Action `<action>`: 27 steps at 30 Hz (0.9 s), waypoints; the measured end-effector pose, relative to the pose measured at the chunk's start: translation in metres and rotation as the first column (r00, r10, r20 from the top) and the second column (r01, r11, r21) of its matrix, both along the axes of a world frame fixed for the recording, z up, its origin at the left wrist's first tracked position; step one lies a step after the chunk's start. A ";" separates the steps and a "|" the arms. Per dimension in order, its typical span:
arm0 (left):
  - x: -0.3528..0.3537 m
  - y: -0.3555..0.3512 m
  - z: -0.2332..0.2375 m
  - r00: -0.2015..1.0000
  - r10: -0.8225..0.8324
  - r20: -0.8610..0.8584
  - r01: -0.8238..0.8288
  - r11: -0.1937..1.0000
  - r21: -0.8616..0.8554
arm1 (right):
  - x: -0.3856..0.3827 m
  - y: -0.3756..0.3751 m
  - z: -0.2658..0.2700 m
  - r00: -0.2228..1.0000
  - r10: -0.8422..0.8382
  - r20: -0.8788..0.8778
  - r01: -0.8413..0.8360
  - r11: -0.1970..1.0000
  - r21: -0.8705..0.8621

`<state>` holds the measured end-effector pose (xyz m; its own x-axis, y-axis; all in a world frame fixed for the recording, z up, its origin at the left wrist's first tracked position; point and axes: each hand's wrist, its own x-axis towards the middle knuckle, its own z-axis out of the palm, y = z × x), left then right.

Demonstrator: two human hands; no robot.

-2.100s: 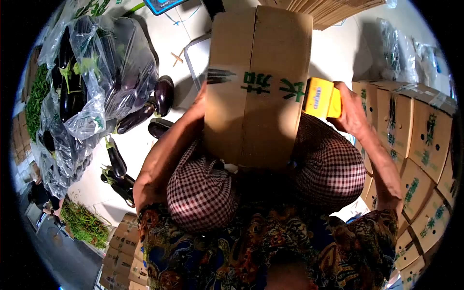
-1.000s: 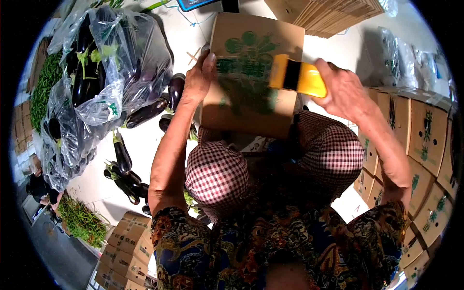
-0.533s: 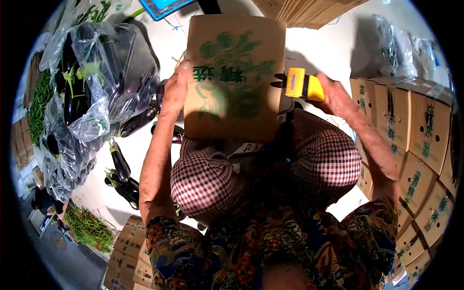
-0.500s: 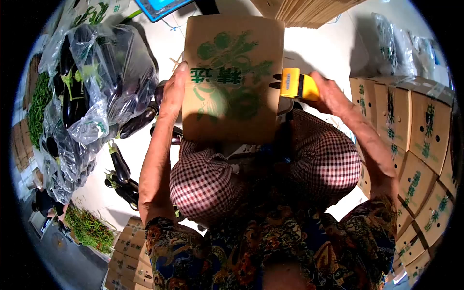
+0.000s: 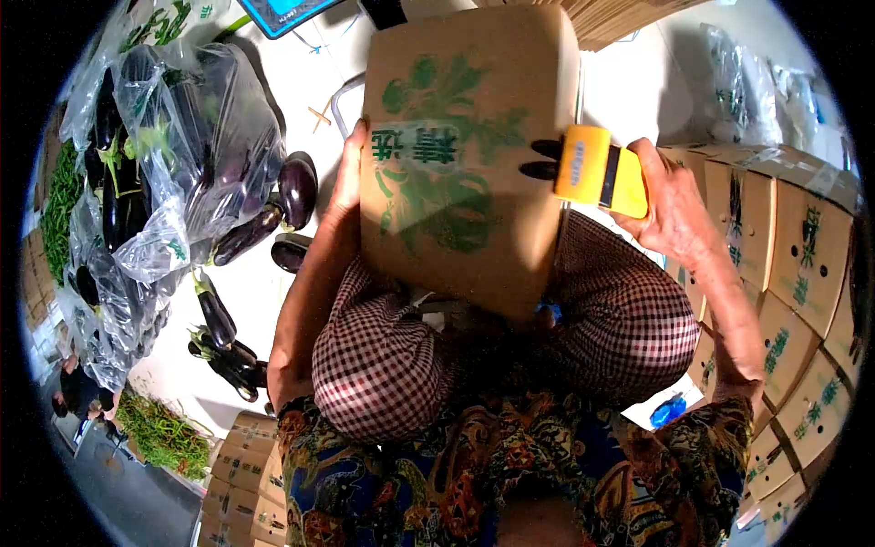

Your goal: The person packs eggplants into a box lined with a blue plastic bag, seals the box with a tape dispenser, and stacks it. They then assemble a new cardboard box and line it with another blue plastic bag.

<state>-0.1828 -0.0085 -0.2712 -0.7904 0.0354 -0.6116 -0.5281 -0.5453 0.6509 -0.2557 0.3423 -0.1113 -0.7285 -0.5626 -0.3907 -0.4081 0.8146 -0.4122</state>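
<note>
A cardboard box (image 5: 456, 201) with green vegetable prints and lettering is held up over my knees, its lower edge slightly tilted. My left hand (image 5: 351, 173) grips the box's left side, thumb at the edge, the other fingers hidden. In my right hand (image 5: 674, 205) is a yellow tape dispenser (image 5: 597, 169), its dark prongs overlapping the box's right edge. A glossy strip of clear tape (image 5: 428, 141) lies across the lettering on the box.
Clear plastic bags of eggplants (image 5: 137, 182) lie at the left, with loose eggplants (image 5: 246, 235) beside them. Stacked printed cartons (image 5: 797, 246) line the right side. Flat cardboard (image 5: 611, 18) stands at the top. Green peppers (image 5: 162, 433) are heaped lower left.
The box has come up and to the right, looks larger, and has tilted. My right hand has moved right and slightly down with the tape dispenser, which now overlaps the box's right edge.
</note>
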 end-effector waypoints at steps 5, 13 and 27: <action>0.006 -0.028 -0.011 0.979 0.002 0.203 0.055 0.959 -0.279 | 0.002 -0.077 0.009 0.961 0.146 -0.235 -0.173 0.980 -0.098; -0.002 -0.031 0.096 0.991 -0.081 -0.107 0.045 0.951 -0.305 | 0.003 -0.184 0.030 0.924 0.276 -0.265 -0.296 0.955 -0.035; -0.011 -0.050 0.101 0.948 -0.306 0.085 0.205 0.383 -0.901 | 0.004 -0.084 0.003 0.947 0.216 -0.236 -0.240 0.968 -0.077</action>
<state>-0.1937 -0.0588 -0.1698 -0.8909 -0.2773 -0.3596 -0.4539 0.5204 0.7233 -0.2518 0.2579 -0.1086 -0.6375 -0.7529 -0.1634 -0.6694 0.6463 -0.3663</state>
